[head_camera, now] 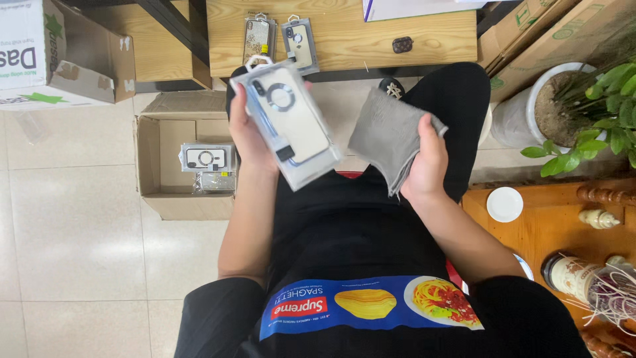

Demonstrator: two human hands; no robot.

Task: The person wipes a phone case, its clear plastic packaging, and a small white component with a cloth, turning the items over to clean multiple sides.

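Open brown cardboard box (pixel 173 192) of packaged cases on left floor, two more on far wooden table (pixel 411 36), left hand (pixel 248 132) clasping clear plastic-boxed phone case (pixel 288 122), right hand (pixel 427 162) pinching folded grey cloth (pixel 384 136)

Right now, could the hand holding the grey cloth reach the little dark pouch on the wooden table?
Probably yes. The right hand is full of grey cloth, but nothing stands between it and the dark pouch on the table.

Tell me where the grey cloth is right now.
In the head view, the grey cloth is in the right hand, right of the packaged phone case held by the left hand.
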